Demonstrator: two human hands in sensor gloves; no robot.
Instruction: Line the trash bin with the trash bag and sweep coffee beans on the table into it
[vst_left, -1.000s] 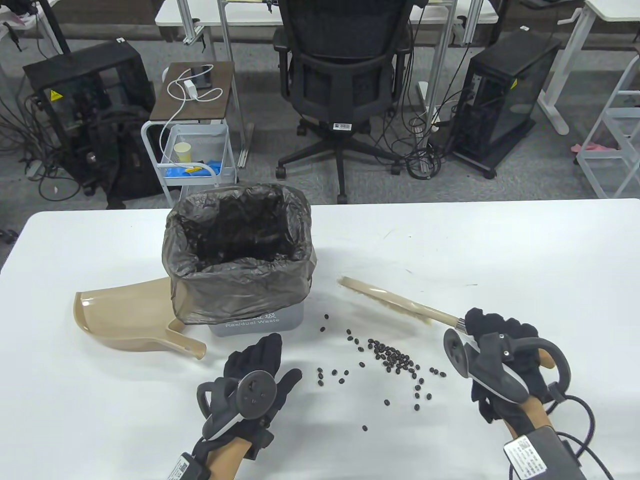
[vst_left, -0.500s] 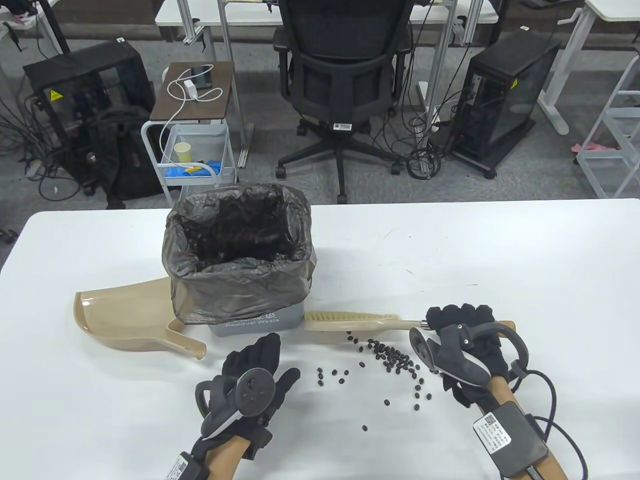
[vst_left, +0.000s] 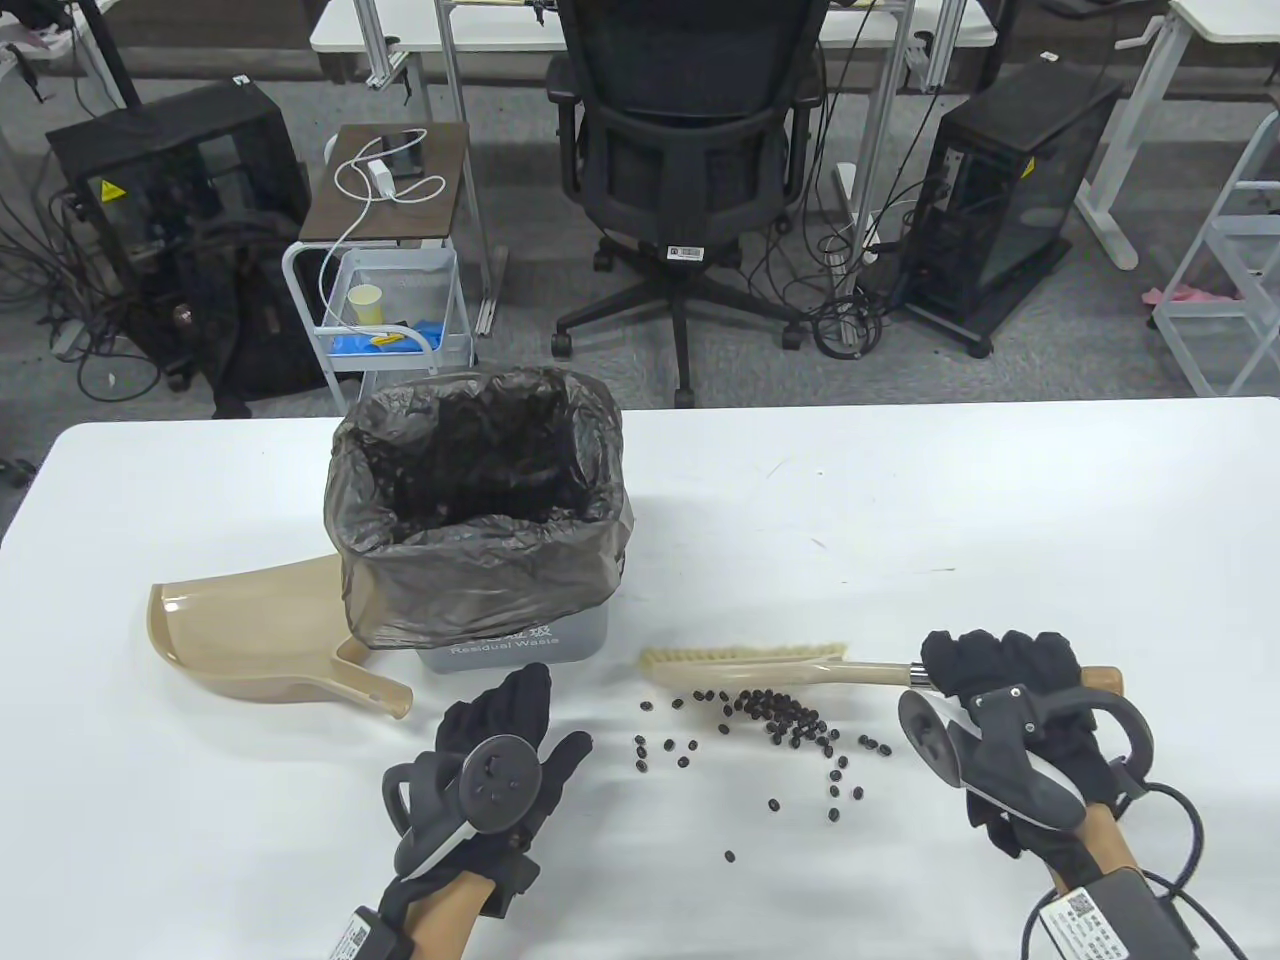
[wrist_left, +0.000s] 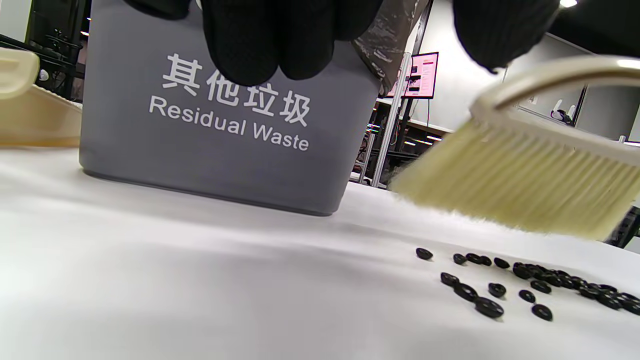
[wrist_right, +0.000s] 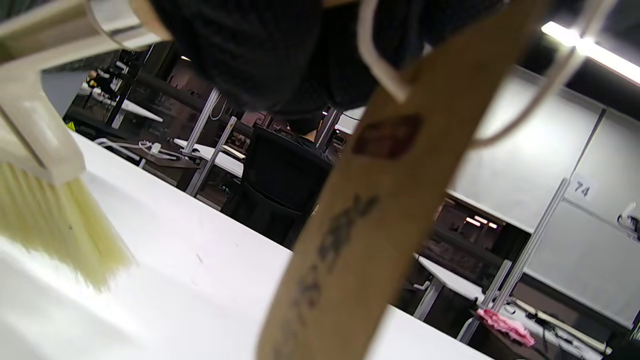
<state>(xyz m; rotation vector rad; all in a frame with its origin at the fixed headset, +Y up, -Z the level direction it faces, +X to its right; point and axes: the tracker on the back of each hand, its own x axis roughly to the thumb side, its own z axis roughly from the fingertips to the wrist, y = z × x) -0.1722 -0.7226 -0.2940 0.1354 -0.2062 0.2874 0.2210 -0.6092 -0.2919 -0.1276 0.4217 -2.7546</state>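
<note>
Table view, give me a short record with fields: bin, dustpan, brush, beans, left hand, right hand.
bin: grey bin, lined with a dark bag
dustpan: tan dustpan left of the bin, untouched
brush: brush lying sideways just behind the beans
beans: coffee beans scattered on the table
left hand: left hand holds nothing, fingers straight
right hand: right hand grips the brush handle
</note>
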